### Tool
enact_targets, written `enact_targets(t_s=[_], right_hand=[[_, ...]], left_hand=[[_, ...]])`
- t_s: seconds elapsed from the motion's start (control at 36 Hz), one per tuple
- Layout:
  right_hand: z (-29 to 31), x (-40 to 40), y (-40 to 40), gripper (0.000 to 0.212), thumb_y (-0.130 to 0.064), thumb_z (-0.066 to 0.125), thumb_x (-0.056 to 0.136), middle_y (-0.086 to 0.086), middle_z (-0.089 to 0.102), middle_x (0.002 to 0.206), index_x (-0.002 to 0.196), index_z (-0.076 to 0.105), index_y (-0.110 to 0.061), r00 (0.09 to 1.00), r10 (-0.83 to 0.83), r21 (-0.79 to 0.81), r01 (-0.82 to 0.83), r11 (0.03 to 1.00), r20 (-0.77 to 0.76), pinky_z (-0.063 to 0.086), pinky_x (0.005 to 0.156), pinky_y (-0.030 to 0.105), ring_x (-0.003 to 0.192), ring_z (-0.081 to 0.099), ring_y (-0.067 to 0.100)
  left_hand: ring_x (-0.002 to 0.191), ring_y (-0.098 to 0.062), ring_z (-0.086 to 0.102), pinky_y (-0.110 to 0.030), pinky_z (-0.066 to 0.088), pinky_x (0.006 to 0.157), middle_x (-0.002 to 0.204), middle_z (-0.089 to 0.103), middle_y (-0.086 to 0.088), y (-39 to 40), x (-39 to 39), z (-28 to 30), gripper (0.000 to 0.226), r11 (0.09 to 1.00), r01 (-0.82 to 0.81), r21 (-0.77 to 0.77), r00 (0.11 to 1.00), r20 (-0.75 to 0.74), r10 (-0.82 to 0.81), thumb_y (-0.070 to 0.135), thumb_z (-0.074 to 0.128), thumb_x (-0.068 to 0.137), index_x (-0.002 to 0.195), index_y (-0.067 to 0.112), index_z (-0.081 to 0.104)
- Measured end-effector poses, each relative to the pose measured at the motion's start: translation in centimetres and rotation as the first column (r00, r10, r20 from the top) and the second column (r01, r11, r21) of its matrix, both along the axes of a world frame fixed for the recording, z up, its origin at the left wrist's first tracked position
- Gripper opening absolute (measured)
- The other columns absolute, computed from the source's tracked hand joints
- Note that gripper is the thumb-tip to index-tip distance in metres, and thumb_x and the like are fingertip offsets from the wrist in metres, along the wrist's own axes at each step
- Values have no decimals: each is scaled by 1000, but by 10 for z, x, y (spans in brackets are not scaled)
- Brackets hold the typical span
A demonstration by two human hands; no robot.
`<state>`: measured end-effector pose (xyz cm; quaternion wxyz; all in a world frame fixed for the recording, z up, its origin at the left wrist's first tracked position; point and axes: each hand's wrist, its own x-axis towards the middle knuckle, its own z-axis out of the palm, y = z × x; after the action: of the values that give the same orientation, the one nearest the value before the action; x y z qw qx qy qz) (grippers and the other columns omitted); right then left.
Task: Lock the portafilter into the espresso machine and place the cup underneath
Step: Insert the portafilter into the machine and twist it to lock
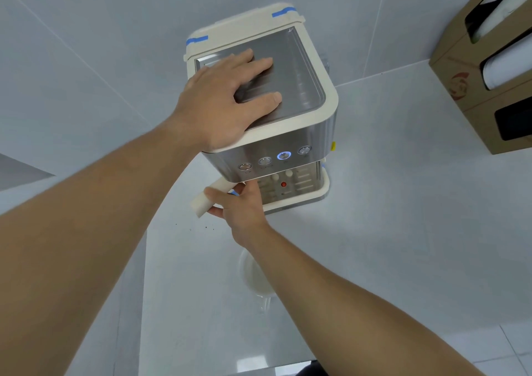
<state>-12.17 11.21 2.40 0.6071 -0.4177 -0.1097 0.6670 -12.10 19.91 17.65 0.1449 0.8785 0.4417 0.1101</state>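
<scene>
The espresso machine stands on a pale worktop against a tiled wall, seen from above. Its steel top plate sits inside a cream rim, with strips of blue tape at the rear corners. Four round buttons run along the steel front; the third from the left glows blue.

The left hand lies flat on the machine's top plate, palm down and fingers spread, gripping nothing.

Below the machine's front left corner, the right hand is curled around the cream handle of the portafilter, thumb on top and fingers beneath. The handle sticks out to the left from under the front panel; its head is hidden beneath the machine, so whether it is seated cannot be told.

The drip tray at the machine's base shows a slotted grille and a small red dot.

The cup, pale and translucent, stands on the worktop in front of the machine, well clear of the drip tray and partly covered by the right forearm.

A cardboard dispenser box sits to the machine's right, by the wall.
</scene>
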Motion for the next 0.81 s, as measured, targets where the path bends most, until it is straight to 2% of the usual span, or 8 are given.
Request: enact_targets(t_s=[0.19, 0.31, 0.39, 0.47, 0.58, 0.64, 0.69, 0.81], right_hand=[[1, 1, -7, 55, 7, 73, 78, 7, 58, 107, 123, 50, -13, 1000, 3, 33, -2, 999, -6, 61, 77, 47, 94, 61, 23], [2, 4, -13, 55, 8, 71, 79, 3, 57, 103, 124, 50, -14, 1000, 8, 54, -7, 999, -20, 60, 78, 47, 89, 61, 19], [-1, 8, -19, 52, 9, 70, 78, 1, 56, 103, 121, 50, -12, 999, 33, 48, -32, 998, -25, 57, 82, 53, 84, 62, 16], [-4, 13, -26, 52, 6, 72, 72, 5, 58, 108, 115, 54, -18, 998, 65, 28, -65, 998, -19, 56, 83, 56, 90, 62, 23], [-4, 25, -36, 52, 9, 63, 72, 3, 58, 91, 115, 56, -21, 994, 99, 33, -97, 995, -55, 56, 84, 59, 79, 59, 27], [-3, 31, -41, 52, 7, 58, 72, 8, 53, 88, 116, 54, -20, 991, 117, 36, -115, 993, -65, 59, 73, 49, 69, 58, 24], [0, 37, -46, 56, 1, 56, 67, 11, 52, 81, 118, 52, -20, 989, 137, 19, -136, 991, -55, 54, 62, 39, 65, 55, 23], [3, 51, -49, 55, 1, 54, 63, 7, 53, 69, 112, 54, -22, 984, 175, -31, -176, 984, -45, 47, 56, 33, 60, 50, 25]], left_hand=[[150, -9, 22, -45, 18, 122, 162, 29, 10, 1, 0, -1, 79, 1000, -18, -7, 1000, -11, 18, 75, 38, 73, 145, 45, 40], [150, -9, 22, -45, 18, 122, 161, 29, 11, 1, 0, -1, 78, 1000, -20, -9, 1000, -8, 20, 75, 38, 73, 145, 45, 40], [149, -9, 24, -45, 19, 121, 161, 30, 12, 1, 0, -1, 78, 1000, -11, -4, 1000, -9, 11, 75, 38, 73, 145, 45, 40], [147, -10, 28, -45, 20, 121, 158, 34, 14, 2, 0, -1, 76, 1000, -8, -5, 1000, -1, 8, 74, 39, 75, 144, 44, 41], [144, -10, 32, -46, 24, 119, 154, 38, 15, 2, 0, -1, 76, 1000, -5, -4, 1000, -4, 5, 74, 39, 75, 144, 43, 42], [144, -11, 33, -45, 24, 119, 153, 39, 15, 1, 0, 1, 78, 1000, 0, 1, 1000, -4, 0, 74, 38, 74, 145, 41, 42], [145, -10, 30, -44, 22, 120, 156, 36, 15, 0, 1, 1, 78, 1000, -3, 4, 1000, -6, 3, 74, 38, 74, 145, 42, 42], [149, -10, 25, -46, 20, 121, 160, 31, 13, 2, -1, -1, 78, 1000, -8, 4, 1000, -27, 8, 76, 37, 74, 146, 45, 39]])
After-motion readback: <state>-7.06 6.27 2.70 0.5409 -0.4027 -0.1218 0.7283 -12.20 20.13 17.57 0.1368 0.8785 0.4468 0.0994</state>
